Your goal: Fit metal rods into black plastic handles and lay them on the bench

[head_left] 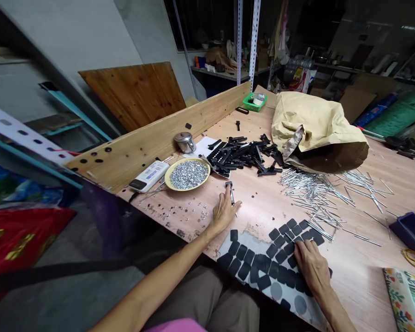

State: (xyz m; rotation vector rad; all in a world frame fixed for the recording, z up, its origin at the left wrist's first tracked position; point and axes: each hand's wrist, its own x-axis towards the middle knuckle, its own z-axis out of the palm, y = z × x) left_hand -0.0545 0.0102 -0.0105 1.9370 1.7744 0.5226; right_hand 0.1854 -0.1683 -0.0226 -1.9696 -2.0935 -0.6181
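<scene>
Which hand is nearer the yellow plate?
Left. The left hand is a little to the plate's right, toward the camera; the right hand is much farther right, resting on the black pads.

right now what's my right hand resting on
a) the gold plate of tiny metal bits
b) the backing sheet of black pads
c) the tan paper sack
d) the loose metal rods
B, the right hand lies with its fingers on the backing sheet of black pads.
</scene>
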